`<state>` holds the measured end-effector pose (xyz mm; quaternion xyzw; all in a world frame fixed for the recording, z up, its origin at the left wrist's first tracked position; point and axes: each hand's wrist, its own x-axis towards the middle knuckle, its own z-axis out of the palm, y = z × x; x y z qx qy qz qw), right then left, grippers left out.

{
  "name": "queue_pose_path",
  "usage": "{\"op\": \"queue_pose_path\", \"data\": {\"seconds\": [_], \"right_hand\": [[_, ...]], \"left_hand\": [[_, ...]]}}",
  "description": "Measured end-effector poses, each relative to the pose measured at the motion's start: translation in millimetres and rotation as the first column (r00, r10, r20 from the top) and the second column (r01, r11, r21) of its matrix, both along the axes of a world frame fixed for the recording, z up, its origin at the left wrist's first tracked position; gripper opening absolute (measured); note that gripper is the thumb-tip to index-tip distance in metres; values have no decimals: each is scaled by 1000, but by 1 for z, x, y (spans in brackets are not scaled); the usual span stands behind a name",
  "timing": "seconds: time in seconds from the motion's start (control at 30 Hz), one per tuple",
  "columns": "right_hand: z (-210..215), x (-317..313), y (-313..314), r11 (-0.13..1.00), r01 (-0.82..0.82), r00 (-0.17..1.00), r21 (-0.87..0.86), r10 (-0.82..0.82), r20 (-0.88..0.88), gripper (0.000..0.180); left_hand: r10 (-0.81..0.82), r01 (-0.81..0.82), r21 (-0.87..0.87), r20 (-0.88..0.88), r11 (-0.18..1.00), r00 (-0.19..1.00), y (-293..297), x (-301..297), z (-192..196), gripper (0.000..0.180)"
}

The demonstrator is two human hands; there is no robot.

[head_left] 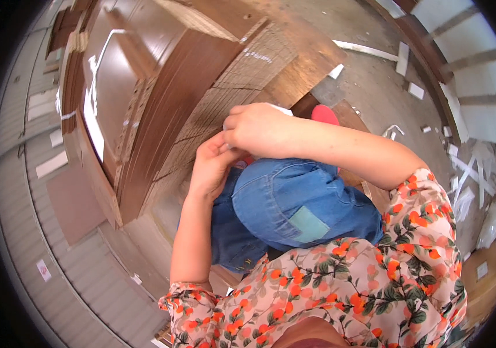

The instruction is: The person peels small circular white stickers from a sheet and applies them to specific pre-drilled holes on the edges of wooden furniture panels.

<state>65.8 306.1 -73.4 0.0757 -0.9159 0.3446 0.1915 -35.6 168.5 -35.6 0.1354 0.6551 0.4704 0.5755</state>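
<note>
My right hand (259,129) reaches in from the right above my jeans-clad legs, its fingers curled closed. My left hand (212,165) comes up from below and meets it, thumb and fingers pinched together at the right hand's fingertips. Whatever the two hands hold is mostly hidden by the fingers. A bit of white material (281,109) shows past the back of my right hand; whether it is in the grip I cannot tell. Just beyond both hands rises the edge of a tall stack of brown boards (201,110).
More brown panels (132,43) stand at the upper left beside a grey ribbed wall (33,226). A wooden board (303,72) lies beyond my hands. White scraps (415,90) litter the concrete floor at right, with plastic wrap (494,223) near a cardboard box (485,272).
</note>
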Motion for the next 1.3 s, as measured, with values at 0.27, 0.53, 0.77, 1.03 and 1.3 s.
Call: {"op": "queue_pose_path", "data": {"seconds": [0.27, 0.53, 0.77, 1.03, 1.3], "right_hand": [[-28, -11, 4, 998, 1, 982, -63, -13, -190, 13], [-174, 2, 70, 199, 525, 800, -827, -446, 401, 13], [-221, -28, 85, 192, 560, 761, -806, -506, 407, 14], [-212, -33, 75, 110, 541, 705, -834, -600, 379, 12], [-222, -24, 86, 304, 747, 519, -591, -823, 232, 13]], "left_hand": [[163, -154, -59, 207, 986, 965, 1, -12, -9, 30], [115, -111, -265, 0, 958, 993, -10, 8, 5, 53], [119, -114, -266, 3, 957, 993, -22, 18, 15, 53], [149, -138, -260, 25, 956, 988, -28, 16, 22, 52], [139, -130, -253, 15, 959, 990, -27, 21, 24, 50]]}}
